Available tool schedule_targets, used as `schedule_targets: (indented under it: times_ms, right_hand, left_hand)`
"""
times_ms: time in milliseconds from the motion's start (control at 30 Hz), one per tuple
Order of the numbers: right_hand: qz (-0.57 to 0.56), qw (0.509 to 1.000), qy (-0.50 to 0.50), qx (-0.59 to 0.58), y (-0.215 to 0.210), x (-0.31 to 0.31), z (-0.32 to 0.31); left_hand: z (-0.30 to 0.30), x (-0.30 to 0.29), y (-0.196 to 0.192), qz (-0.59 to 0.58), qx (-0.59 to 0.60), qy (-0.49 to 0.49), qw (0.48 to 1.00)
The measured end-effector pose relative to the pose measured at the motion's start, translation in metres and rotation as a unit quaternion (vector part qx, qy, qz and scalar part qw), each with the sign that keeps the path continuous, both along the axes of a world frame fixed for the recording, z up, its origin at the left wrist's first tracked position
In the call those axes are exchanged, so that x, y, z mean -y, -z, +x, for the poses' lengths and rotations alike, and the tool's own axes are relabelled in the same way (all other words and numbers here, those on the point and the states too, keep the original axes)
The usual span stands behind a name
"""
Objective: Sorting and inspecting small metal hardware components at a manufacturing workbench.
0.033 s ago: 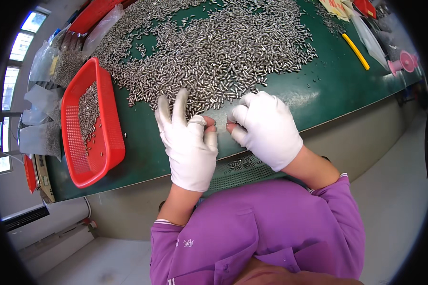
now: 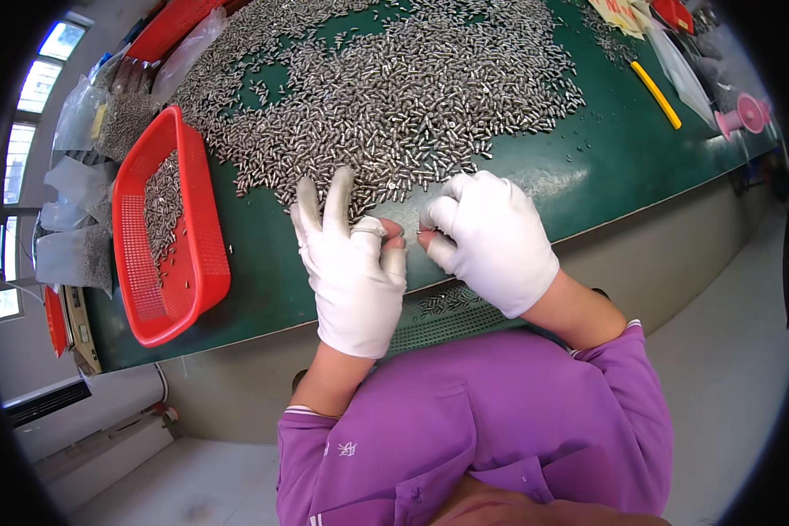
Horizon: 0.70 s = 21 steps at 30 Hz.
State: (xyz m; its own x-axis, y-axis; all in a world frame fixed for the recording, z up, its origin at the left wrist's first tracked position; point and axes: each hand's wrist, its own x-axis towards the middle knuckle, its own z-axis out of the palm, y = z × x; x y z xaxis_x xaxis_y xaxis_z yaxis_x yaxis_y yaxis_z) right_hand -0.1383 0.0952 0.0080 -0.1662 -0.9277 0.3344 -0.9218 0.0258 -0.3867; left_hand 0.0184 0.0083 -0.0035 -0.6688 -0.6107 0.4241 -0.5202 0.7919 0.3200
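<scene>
Both hands wear white gloves with bare fingertips at the thumb and index finger. My left hand [image 2: 355, 276] is at the near edge of a pile of small metal pins [image 2: 412, 105]. Its thumb and index finger are pinched together, while other fingers stretch toward the pile; whatever the pinch holds is too small to make out. A short gap to the right, my right hand [image 2: 495, 237] is closed with its fingers curled. Between its thumb and index tip a tiny bit of a metal pin [image 2: 419, 232] shows.
A red plastic basket [image 2: 210, 272] with metal pins in it stands left on the green table [image 2: 622, 175]. Plastic bags of pins [image 2: 74, 259] lie beyond it. A yellow stick [image 2: 656, 95] and a pink spool [image 2: 745, 116] lie right. Below the table edge is a green mesh tray [image 2: 438, 329].
My left hand has shifted slightly right and toward me, its thumb and index finger still pinched. My right hand has hardly moved.
</scene>
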Motion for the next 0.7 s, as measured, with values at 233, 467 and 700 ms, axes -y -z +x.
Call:
schedule_targets:
  times_ms: [233,467,700]
  right_hand:
    - [0.0,0.999,-0.023,0.03,0.0038,-0.0101,-0.0029]
    - [-0.001,0.998,-0.037,0.052,0.0045,-0.0092,-0.0037]
    - [-0.017,0.996,-0.025,0.089,0.0051,-0.0035,0.0005]
  left_hand:
    - [0.0017,-0.0073,-0.0021,0.022,-0.002,0.024,0.999]
    - [0.0051,-0.0085,0.0009,0.018,-0.009,0.022,1.0]
    - [0.0063,-0.0057,0.0003,0.01,-0.01,0.017,1.0]
